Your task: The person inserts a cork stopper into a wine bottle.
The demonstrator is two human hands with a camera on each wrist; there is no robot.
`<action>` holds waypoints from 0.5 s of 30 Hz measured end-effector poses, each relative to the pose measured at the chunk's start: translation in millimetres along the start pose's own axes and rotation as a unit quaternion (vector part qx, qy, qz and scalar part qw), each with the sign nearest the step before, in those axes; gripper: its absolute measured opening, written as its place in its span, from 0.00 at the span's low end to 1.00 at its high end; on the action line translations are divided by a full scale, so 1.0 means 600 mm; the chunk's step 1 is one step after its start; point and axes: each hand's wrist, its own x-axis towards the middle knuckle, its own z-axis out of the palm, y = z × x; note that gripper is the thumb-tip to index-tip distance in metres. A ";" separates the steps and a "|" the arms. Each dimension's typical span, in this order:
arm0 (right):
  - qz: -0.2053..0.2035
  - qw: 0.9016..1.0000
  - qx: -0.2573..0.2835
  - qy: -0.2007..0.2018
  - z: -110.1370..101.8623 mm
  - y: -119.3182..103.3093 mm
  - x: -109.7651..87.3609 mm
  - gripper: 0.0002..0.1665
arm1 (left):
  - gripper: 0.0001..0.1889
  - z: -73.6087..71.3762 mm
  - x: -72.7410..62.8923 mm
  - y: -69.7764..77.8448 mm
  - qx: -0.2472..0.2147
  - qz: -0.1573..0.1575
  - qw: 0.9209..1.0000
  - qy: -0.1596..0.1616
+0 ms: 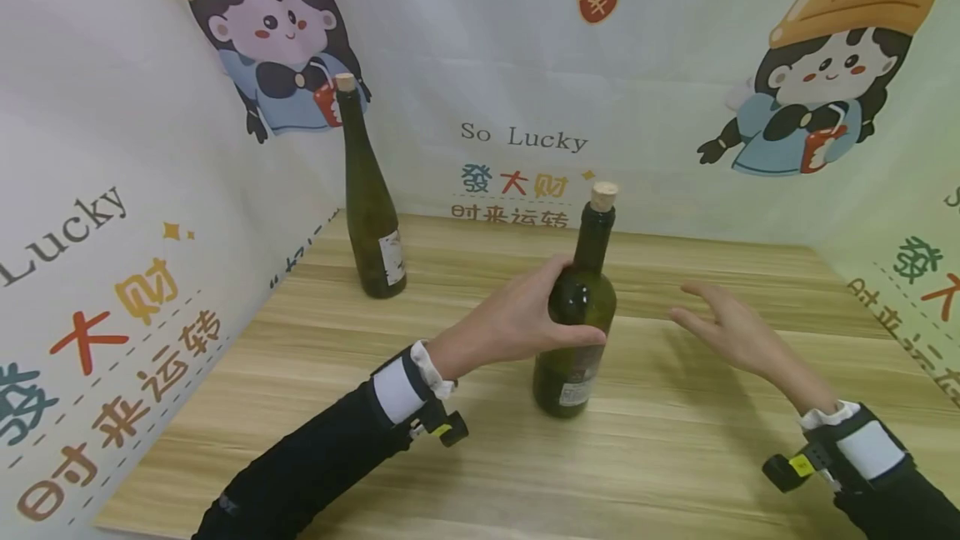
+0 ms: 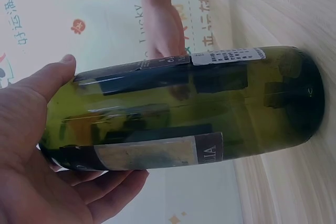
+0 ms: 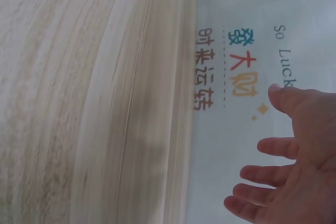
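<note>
A dark green wine bottle with a cork in its neck stands near the middle, tilted slightly in the head view. My left hand grips it around the upper body, thumb on the near side. In the left wrist view the bottle shows its labels, and the left hand's fingers curve around its shoulder. Whether its base touches the table cannot be told for sure. To the right of the bottle, apart from it, my right hand hovers with fingers extended and nothing in it.
Another corked green bottle, slimmer and long-necked, stands upright at the back left of the wooden table. Printed cloth walls rise at the back and both sides. A small camera is strapped to the right wrist.
</note>
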 end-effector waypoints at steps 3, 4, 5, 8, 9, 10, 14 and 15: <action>0.010 1.000 -0.006 -0.007 -0.002 0.012 -0.007 0.41 | 0.46 -0.005 -0.004 -0.003 -0.008 -0.008 1.000 0.001; 0.014 1.000 -0.011 -0.008 -0.003 0.015 -0.008 0.41 | 0.46 -0.008 -0.006 -0.005 -0.011 -0.010 1.000 0.002; 0.017 1.000 -0.015 -0.009 -0.004 0.018 -0.010 0.42 | 0.46 -0.010 -0.008 -0.007 -0.013 -0.012 1.000 0.003; 0.027 0.999 -0.023 -0.013 -0.006 0.028 -0.015 0.43 | 0.46 -0.018 -0.014 -0.012 -0.012 -0.016 1.000 0.008; 0.030 0.999 -0.027 -0.013 -0.006 0.032 -0.017 0.43 | 0.46 -0.020 -0.016 -0.013 -0.010 -0.018 1.000 0.010; 0.031 0.999 -0.029 -0.014 -0.006 0.036 -0.019 0.43 | 0.47 -0.022 -0.018 -0.015 -0.009 -0.020 1.000 0.011; 0.031 0.999 -0.037 -0.012 -0.007 0.053 -0.027 0.43 | 0.48 -0.032 -0.026 -0.020 -0.014 -0.031 0.999 0.008; 0.030 0.999 -0.038 -0.011 -0.008 0.057 -0.028 0.42 | 0.48 -0.035 -0.028 -0.022 -0.014 -0.034 0.999 0.008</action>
